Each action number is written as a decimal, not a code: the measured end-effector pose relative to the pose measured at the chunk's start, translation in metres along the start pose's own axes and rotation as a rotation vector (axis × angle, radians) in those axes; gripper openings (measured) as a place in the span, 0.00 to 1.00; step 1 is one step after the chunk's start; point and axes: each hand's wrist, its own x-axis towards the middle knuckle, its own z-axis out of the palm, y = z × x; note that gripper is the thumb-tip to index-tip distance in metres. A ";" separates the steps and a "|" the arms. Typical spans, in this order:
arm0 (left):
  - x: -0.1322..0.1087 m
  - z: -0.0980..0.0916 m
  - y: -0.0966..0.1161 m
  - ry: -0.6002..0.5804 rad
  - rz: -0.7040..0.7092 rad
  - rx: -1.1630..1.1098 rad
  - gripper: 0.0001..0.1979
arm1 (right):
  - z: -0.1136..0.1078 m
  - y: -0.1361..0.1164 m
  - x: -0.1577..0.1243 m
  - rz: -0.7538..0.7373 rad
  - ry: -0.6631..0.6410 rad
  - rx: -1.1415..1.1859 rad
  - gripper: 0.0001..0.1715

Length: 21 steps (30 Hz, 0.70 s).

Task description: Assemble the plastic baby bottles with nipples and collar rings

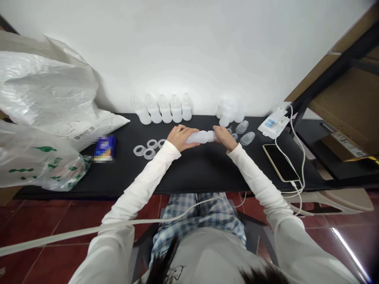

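Note:
A white translucent bottle (199, 137) lies sideways in the air between my hands, above the black table (195, 169). My left hand (180, 138) is wrapped round its base end. Around its other end, at the neck, the fingers of my right hand (222, 137) are closed. Several white rings (149, 153) lie left of my left hand. Clear domed caps (247, 138) rest just right of my right hand. Behind, near the wall, several bottles with clear caps (166, 112) stand in a row, and a cluster of white bottles (225, 117) stands to the right.
Large plastic bags (47, 90) fill the left side, with a blue packet (104, 148) beside them. At right are a phone (280, 162) with a cable, a white power strip (273, 123) and a cardboard box (349, 114). A pale cord crosses my lap.

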 end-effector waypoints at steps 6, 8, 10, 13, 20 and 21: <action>-0.010 -0.023 -0.027 0.104 -0.250 0.118 0.26 | -0.022 -0.034 -0.027 -0.307 -0.191 -0.008 0.26; -0.016 -0.039 -0.046 0.184 -0.427 0.092 0.26 | -0.041 -0.031 -0.034 -0.401 -0.140 -0.200 0.23; -0.022 -0.054 -0.069 0.262 -0.600 0.056 0.24 | -0.062 -0.018 -0.040 -0.417 -0.128 -0.435 0.18; -0.028 -0.068 -0.102 0.351 -0.787 0.083 0.23 | -0.085 0.013 -0.048 -0.295 -0.175 -0.725 0.16; -0.020 -0.060 -0.135 0.275 -0.998 0.200 0.20 | -0.088 0.064 -0.062 -0.201 -0.033 -1.087 0.18; -0.018 -0.060 -0.136 0.261 -1.009 0.212 0.20 | -0.087 0.067 -0.062 -0.209 -0.014 -1.109 0.19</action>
